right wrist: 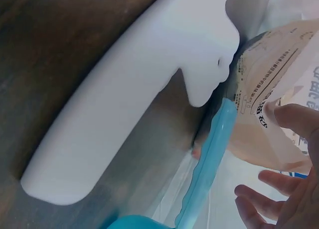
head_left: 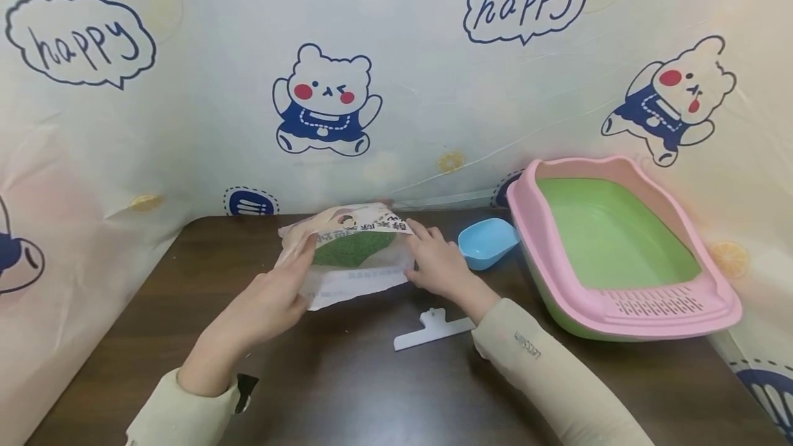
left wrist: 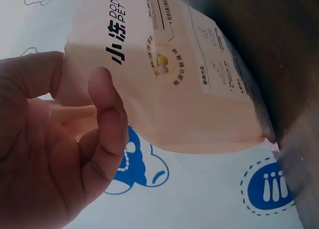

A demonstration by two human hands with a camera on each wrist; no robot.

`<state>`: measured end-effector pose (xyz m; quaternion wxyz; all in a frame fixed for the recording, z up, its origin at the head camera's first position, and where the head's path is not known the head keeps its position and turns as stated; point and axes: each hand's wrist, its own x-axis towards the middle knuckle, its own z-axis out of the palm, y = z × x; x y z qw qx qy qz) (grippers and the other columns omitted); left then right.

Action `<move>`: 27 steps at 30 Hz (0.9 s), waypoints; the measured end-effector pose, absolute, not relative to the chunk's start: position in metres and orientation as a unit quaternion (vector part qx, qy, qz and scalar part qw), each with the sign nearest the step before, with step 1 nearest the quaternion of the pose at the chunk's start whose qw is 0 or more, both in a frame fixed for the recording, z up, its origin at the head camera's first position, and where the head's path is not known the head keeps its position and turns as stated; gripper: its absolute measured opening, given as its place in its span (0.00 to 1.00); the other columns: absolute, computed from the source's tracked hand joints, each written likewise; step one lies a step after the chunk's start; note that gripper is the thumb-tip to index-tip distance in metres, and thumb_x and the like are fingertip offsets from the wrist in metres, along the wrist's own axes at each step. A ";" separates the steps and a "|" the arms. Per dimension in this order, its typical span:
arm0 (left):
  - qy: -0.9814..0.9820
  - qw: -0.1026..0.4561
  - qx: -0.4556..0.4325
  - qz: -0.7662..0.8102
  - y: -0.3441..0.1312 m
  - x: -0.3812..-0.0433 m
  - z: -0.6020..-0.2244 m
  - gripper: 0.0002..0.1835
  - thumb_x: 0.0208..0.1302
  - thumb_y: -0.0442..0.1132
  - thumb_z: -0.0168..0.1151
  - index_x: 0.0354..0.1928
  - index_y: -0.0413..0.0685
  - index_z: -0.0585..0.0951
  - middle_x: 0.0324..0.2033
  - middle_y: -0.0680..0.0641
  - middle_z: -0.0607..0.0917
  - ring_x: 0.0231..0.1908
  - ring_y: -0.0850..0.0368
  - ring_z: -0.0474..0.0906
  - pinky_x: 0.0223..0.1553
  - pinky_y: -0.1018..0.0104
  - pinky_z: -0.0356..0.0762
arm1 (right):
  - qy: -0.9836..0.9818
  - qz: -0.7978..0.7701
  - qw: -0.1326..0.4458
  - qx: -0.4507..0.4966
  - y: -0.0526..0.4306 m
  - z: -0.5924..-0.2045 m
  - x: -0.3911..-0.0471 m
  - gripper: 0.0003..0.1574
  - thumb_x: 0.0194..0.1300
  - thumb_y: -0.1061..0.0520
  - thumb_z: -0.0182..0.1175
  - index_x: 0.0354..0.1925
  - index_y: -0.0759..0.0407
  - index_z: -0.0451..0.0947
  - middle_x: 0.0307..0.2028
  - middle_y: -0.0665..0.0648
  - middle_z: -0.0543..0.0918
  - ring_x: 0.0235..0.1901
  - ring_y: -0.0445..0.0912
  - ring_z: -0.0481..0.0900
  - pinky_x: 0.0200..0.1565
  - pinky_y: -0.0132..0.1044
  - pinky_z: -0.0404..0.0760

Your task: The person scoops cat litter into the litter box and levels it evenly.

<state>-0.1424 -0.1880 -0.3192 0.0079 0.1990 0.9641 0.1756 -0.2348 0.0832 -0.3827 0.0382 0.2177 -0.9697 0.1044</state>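
Observation:
A bag of cat litter lies on the table with its mouth toward me, green litter showing inside. My left hand holds the left edge of the mouth. At the opposite edge, my right hand grips the bag's film, thumb nearest me. In the left wrist view the bag's pale peach side carries black print, and the left hand's lower fingers curl beside it. The right wrist view has the thumb of my right hand against the bag's edge, its other fingers spread behind.
A white sealing clip lies in front of the bag, by the right forearm. Right of the bag sits a blue scoop, close to a litter box with a pink rim and green base. A printed curtain hangs behind the table.

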 end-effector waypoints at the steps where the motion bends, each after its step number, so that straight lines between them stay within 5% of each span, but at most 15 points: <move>1: 0.963 0.007 0.200 0.180 -0.187 -0.143 -0.320 0.45 0.59 0.26 0.57 0.78 0.37 0.48 0.75 0.34 0.57 0.12 0.62 0.58 0.16 0.69 0.63 | -0.970 0.104 0.037 0.218 0.084 -0.383 -0.236 0.46 0.60 0.47 0.69 0.73 0.48 0.64 0.77 0.56 0.57 0.68 0.59 0.66 0.53 0.63 0.76; 4: 0.963 0.006 0.203 0.178 -0.185 -0.145 -0.320 0.47 0.58 0.26 0.57 0.78 0.40 0.48 0.77 0.36 0.54 0.13 0.60 0.59 0.17 0.66 0.66 | -0.970 0.105 0.034 0.218 0.086 -0.383 -0.238 0.46 0.60 0.47 0.69 0.73 0.47 0.64 0.77 0.57 0.56 0.68 0.61 0.66 0.54 0.65 0.75; 6: 0.963 0.005 0.209 0.169 -0.183 -0.147 -0.319 0.48 0.56 0.26 0.57 0.79 0.42 0.48 0.77 0.36 0.52 0.17 0.56 0.68 0.27 0.58 0.79 | -0.970 0.110 0.033 0.216 0.088 -0.383 -0.239 0.45 0.59 0.47 0.70 0.72 0.48 0.66 0.78 0.57 0.55 0.68 0.61 0.66 0.54 0.65 0.75; 11: 0.963 0.032 0.208 0.169 -0.183 -0.146 -0.319 0.50 0.56 0.27 0.56 0.80 0.50 0.47 0.78 0.36 0.45 0.16 0.55 0.68 0.29 0.56 0.78 | -0.966 0.129 0.028 0.223 0.094 -0.383 -0.237 0.43 0.57 0.46 0.72 0.69 0.47 0.71 0.78 0.56 0.54 0.69 0.61 0.65 0.54 0.66 0.75; 13: 0.961 0.048 0.204 0.180 -0.183 -0.145 -0.318 0.50 0.56 0.27 0.55 0.80 0.53 0.46 0.78 0.36 0.44 0.13 0.58 0.61 0.21 0.63 0.67 | -0.961 0.142 0.023 0.237 0.099 -0.384 -0.234 0.43 0.57 0.46 0.72 0.69 0.47 0.70 0.78 0.55 0.54 0.69 0.61 0.64 0.55 0.66 0.75; 17: 0.957 0.053 0.214 0.187 -0.185 -0.145 -0.317 0.51 0.56 0.27 0.57 0.80 0.56 0.46 0.78 0.33 0.47 0.35 0.43 0.81 0.32 0.58 0.76 | -0.937 0.193 0.023 0.289 0.113 -0.387 -0.227 0.42 0.58 0.48 0.72 0.69 0.45 0.70 0.77 0.56 0.56 0.69 0.61 0.64 0.56 0.63 0.75; 21: 0.954 0.054 0.224 0.191 -0.187 -0.147 -0.316 0.52 0.56 0.28 0.58 0.80 0.59 0.46 0.77 0.32 0.49 0.59 0.31 0.74 0.44 0.45 0.78 | -0.906 0.278 0.024 0.319 0.130 -0.385 -0.221 0.34 0.59 0.53 0.71 0.63 0.50 0.78 0.74 0.58 0.62 0.69 0.61 0.64 0.60 0.59 0.73; 23: 0.954 0.057 0.224 0.193 -0.187 -0.148 -0.316 0.53 0.56 0.28 0.58 0.80 0.62 0.44 0.77 0.32 0.49 0.59 0.31 0.74 0.45 0.43 0.78 | -0.895 0.316 0.019 0.313 0.139 -0.383 -0.218 0.27 0.59 0.55 0.71 0.58 0.55 0.81 0.70 0.59 0.69 0.67 0.60 0.67 0.61 0.58 0.73; 27: 0.960 0.049 0.211 0.178 -0.187 -0.149 -0.314 0.53 0.56 0.32 0.59 0.80 0.65 0.45 0.77 0.36 0.53 0.37 0.44 0.82 0.35 0.50 0.77 | -0.899 0.336 0.014 0.280 0.155 -0.385 -0.215 0.22 0.62 0.56 0.68 0.53 0.61 0.80 0.49 0.60 0.81 0.50 0.55 0.78 0.52 0.50 0.79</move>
